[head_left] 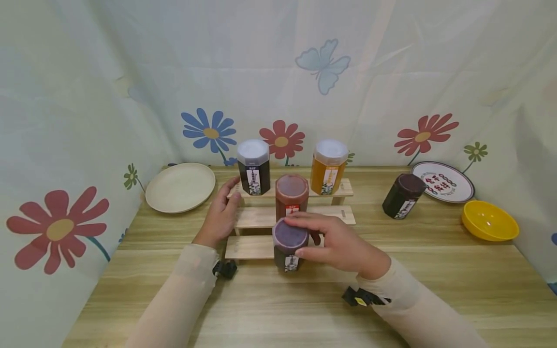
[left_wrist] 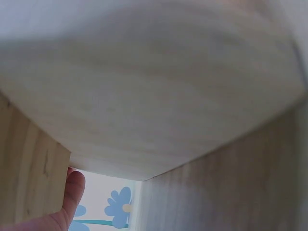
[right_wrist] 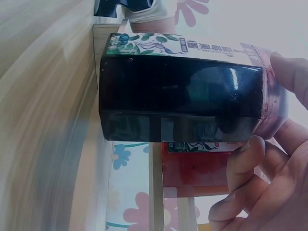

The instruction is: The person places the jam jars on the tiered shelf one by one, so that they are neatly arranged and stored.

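Dark hexagonal jar (purple lid) in right hand

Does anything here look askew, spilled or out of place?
No spill or damage shows. One dark jar stands apart on the table right of the stepped wooden rack, seemingly tilted, while four others are at the rack. The right hand grips the purple-lidded jar at the lowest step.

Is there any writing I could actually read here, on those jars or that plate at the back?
Jar in the right hand: a label strip with leaves and printed characters, too blurred to read.
Red jar: small label, too small to read.
Black jar and orange jar: labels too small to read.
Patterned plate: red characters, not legible.
No readable words or numbers.
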`<state>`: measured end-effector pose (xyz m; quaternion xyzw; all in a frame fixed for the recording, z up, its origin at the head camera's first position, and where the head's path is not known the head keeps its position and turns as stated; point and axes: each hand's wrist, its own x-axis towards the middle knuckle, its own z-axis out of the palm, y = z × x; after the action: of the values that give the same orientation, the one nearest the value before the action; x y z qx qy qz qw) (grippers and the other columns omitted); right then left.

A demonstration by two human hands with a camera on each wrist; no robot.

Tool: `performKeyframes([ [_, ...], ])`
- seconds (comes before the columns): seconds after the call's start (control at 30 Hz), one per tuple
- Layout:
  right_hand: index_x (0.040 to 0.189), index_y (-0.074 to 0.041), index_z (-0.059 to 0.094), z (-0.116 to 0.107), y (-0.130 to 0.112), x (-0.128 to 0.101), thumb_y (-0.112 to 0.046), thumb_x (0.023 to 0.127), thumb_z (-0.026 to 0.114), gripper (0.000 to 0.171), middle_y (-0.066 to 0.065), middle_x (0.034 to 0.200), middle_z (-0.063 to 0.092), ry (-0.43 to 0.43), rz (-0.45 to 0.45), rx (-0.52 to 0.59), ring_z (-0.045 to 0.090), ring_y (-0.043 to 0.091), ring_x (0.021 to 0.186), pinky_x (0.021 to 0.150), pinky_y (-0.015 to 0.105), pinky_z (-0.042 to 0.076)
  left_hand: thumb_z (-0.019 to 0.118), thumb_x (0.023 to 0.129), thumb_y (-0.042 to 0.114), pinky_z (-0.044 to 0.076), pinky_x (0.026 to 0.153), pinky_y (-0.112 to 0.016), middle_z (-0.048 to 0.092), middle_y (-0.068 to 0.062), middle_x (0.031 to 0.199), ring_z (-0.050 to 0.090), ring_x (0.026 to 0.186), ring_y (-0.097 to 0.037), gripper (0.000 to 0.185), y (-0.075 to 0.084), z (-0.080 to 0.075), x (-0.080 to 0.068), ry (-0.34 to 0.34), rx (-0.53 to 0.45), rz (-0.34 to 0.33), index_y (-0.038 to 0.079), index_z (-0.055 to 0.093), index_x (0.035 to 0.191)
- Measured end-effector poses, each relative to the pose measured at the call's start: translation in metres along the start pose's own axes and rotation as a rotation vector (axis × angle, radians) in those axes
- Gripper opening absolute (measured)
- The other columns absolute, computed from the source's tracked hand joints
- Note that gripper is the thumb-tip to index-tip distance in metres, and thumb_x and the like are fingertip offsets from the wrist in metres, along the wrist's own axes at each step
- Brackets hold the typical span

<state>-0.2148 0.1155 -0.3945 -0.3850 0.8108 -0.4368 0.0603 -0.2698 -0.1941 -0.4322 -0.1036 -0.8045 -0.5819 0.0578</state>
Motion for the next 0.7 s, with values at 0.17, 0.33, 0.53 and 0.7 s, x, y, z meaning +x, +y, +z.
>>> performKeyframes([
  [0.17,0.152,-0.021,0.059,0.004,-0.001,0.001,-0.022,0.094,0.083,0.063,0.008,0.159,0.053,-0.003,-0.002,-0.038,0.052,0.031,0.144,0.113,0.055,0.045,0.039,0.116,0.020,0.037,0.113,-0.056,0.030,-0.016,0.171,0.048,0.135,-0.039,0.051,0.000,0.000,-0.001,0.005,0.006,0.015,0.006,0.033,0.164],
  [0.33,0.154,-0.023,0.057,0.008,-0.003,0.004,-0.022,0.094,0.083,0.065,0.006,0.161,0.051,-0.009,0.007,-0.038,0.050,0.028,0.146,0.114,0.053,0.045,0.040,0.116,0.018,0.037,0.114,-0.056,0.031,-0.017,0.171,0.048,0.136,-0.039,0.051,0.000,0.000,-0.001,0.006,0.007,0.010,0.004,0.033,0.164],
  [0.53,0.155,-0.020,0.056,0.012,-0.007,0.007,-0.022,0.096,0.081,0.064,0.008,0.161,0.051,-0.003,-0.012,-0.055,0.051,0.029,0.145,0.113,0.054,0.046,0.040,0.115,0.017,0.036,0.114,-0.057,0.030,-0.017,0.171,0.047,0.136,-0.040,0.050,0.000,0.000,0.000,0.006,0.002,-0.007,0.004,0.033,0.164],
  [0.7,0.156,-0.020,0.055,0.013,-0.009,0.007,-0.023,0.097,0.080,0.064,0.009,0.161,0.050,-0.005,-0.006,-0.055,0.051,0.030,0.145,0.113,0.054,0.046,0.040,0.115,0.016,0.034,0.116,-0.057,0.029,-0.017,0.171,0.044,0.141,-0.040,0.051,0.000,0.000,0.000,0.002,-0.007,-0.010,0.004,0.032,0.164],
])
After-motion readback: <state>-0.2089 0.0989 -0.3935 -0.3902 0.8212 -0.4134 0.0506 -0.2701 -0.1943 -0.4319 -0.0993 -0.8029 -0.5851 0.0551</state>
